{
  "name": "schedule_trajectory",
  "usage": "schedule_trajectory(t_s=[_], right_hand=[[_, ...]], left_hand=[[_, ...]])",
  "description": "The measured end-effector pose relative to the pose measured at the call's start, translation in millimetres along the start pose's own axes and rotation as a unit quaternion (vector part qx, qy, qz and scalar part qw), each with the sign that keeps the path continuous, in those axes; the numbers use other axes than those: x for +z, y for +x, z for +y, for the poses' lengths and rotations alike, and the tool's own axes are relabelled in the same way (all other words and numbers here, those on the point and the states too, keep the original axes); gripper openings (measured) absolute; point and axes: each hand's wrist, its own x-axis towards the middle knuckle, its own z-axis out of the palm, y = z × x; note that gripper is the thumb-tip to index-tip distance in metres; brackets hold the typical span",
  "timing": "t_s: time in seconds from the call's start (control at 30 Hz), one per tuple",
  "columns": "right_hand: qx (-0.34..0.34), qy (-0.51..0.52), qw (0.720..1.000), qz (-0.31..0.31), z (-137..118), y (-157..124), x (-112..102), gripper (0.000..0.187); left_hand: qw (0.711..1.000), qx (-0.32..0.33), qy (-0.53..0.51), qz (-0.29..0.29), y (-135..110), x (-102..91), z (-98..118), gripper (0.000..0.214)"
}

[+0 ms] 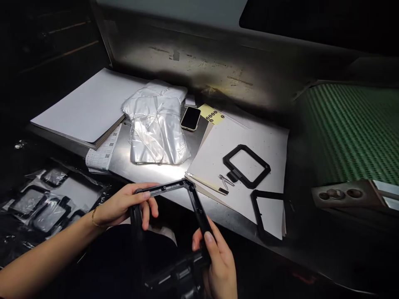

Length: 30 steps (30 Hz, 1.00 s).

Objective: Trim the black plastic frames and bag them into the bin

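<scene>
Between both hands, above my lap, is a black plastic frame (pixel 195 202) with an open middle and small holes along its inner edge. My left hand (pixel 127 202) pinches its upper left corner, some fingers hanging loose. Wrapped round its right side is my right hand (pixel 218 259), thumb on top. The lower part of the frame is dark and hard to make out. On the white sheet beyond lie a second black frame (pixel 247 165) with a tab and a third one (pixel 258 214) at the sheet's edge. Nail clippers (pixel 226 180) and a cream-handled knife-like tool (pixel 207 183) rest nearby.
Clear plastic bags (pixel 158 128) lie stacked on the metal table beside a phone (pixel 190 118) and a yellow sticker sheet (pixel 212 113). A stack of white board (pixel 81 106) is at left. Bagged frames (pixel 46 207) sit lower left. A green conveyor belt (pixel 352 133) runs at right.
</scene>
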Motion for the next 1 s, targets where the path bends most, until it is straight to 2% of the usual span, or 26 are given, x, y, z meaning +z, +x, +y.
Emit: schedule_trajectory(t_s=[0.2, 0.37, 0.43, 0.53, 0.6, 0.63, 0.7, 0.73, 0.77, 0.8, 0.87, 0.93, 1.0], right_hand=[[0.007, 0.018, 1.000, -0.010, -1, 12, 20, 0.038], [0.000, 0.020, 0.999, -0.027, -2, 23, 38, 0.033], [-0.005, 0.012, 0.999, -0.035, -2, 28, 46, 0.030], [0.013, 0.008, 0.999, -0.031, -3, 39, 58, 0.031], [0.044, 0.001, 0.998, -0.042, -4, 48, 67, 0.034], [0.060, -0.006, 0.997, -0.057, -4, 53, 72, 0.035], [0.088, -0.029, 0.990, -0.106, -5, 62, 82, 0.037], [0.101, -0.044, 0.985, -0.136, -5, 66, 87, 0.037], [0.114, -0.061, 0.977, -0.168, -4, 70, 93, 0.038], [0.126, -0.080, 0.968, -0.203, -4, 74, 97, 0.038], [0.135, -0.130, 0.945, -0.269, -3, 85, 105, 0.040], [0.108, -0.191, 0.929, -0.297, -4, 103, 111, 0.041], [0.041, -0.260, 0.929, -0.262, -6, 129, 115, 0.036]], left_hand=[[1.000, -0.016, 0.019, 0.004, 8, -21.2, 16, 0.031], [0.996, -0.025, 0.081, 0.018, 14, -40.1, 25, 0.030], [0.991, -0.007, 0.127, 0.040, 12, -49.9, 27, 0.035], [0.968, 0.077, 0.212, 0.112, -4, -65.3, 28, 0.041], [0.930, 0.162, 0.306, 0.126, -20, -73.0, 24, 0.054], [0.899, 0.205, 0.372, 0.104, -29, -75.5, 21, 0.065], [0.799, 0.285, 0.529, 0.021, -46, -78.3, 10, 0.077], [0.759, 0.307, 0.574, -0.001, -53, -79.2, 3, 0.073], [0.735, 0.321, 0.597, -0.005, -59, -80.3, -4, 0.065], [0.733, 0.332, 0.593, 0.013, -65, -81.9, -11, 0.056], [0.750, 0.358, 0.550, 0.080, -74, -87.9, -25, 0.050], [0.780, 0.361, 0.467, 0.210, -83, -97.4, -34, 0.049], [0.788, 0.324, 0.384, 0.356, -89, -109.0, -37, 0.039]])
